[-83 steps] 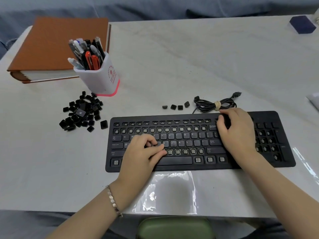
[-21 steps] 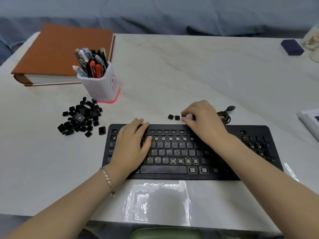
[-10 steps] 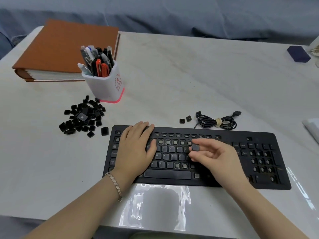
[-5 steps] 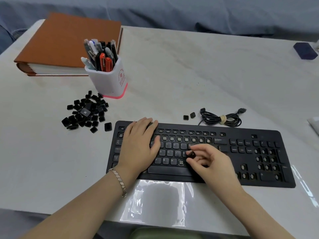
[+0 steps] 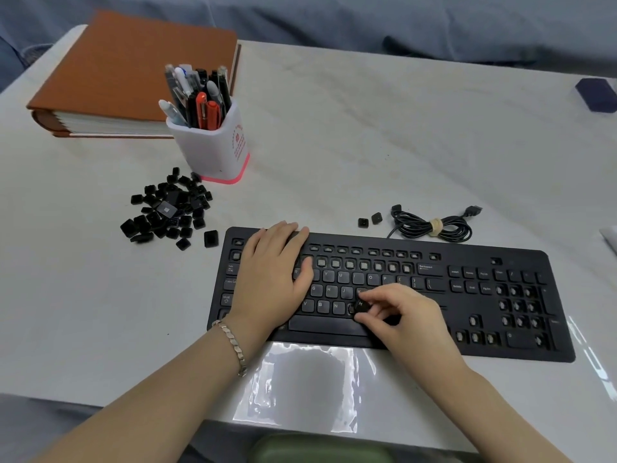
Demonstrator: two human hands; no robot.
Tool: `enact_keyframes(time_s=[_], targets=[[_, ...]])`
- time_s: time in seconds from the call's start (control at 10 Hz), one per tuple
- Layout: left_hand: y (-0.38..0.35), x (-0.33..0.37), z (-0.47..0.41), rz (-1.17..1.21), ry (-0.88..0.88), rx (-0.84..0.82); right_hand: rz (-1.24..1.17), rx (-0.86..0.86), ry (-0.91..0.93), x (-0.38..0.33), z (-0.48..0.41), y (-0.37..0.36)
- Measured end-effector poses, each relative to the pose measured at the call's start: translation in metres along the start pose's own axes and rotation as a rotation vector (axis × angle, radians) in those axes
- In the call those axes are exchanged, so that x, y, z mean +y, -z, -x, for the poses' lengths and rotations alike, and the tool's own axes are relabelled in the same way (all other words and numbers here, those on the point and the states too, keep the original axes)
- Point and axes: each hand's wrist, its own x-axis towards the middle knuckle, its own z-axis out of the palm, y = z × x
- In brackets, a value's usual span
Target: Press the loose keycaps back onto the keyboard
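A black keyboard (image 5: 500,349) lies across the near half of the white table, with several bare key sockets in its number row and keypad. My right hand (image 5: 400,315) pinches a black keycap (image 5: 360,305) marked M, tilted over the bottom letter row just right of the N key. My left hand (image 5: 270,279) rests flat on the keyboard's left part, fingers straight. A pile of loose black keycaps (image 5: 167,208) sits left of the keyboard. Two more keycaps (image 5: 370,220) lie just behind it.
A white pen holder (image 5: 217,148) full of pens stands behind the pile. A brown binder (image 5: 127,71) lies at the far left. The keyboard's coiled cable (image 5: 434,225) lies behind its middle. A dark blue box (image 5: 596,93) sits at the far right edge.
My right hand took a keycap from the row behind the keyboard and brought it down to the bottom letter row. The left hand stayed flat on the keyboard's left part.
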Motion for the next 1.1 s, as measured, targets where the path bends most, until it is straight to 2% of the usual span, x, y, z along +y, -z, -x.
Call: enact_keyframes(time_s=[0.2, 0.5, 0.9, 1.1], targets=[[0.0, 0.0, 0.0, 0.002, 0.002, -0.004, 0.003, 0.013, 0.054, 0.002, 0.0, -0.002], [0.0, 0.001, 0.0, 0.001, 0.004, -0.011, 0.023, -0.053, 0.123, 0.01, -0.001, -0.004], [0.001, 0.001, 0.0, -0.01, 0.002, -0.014, 0.025, 0.03, 0.056, 0.009, -0.001, -0.011], [0.001, 0.001, 0.0, -0.018, 0.003, -0.02, 0.311, 0.081, 0.296, 0.012, 0.008, -0.015]])
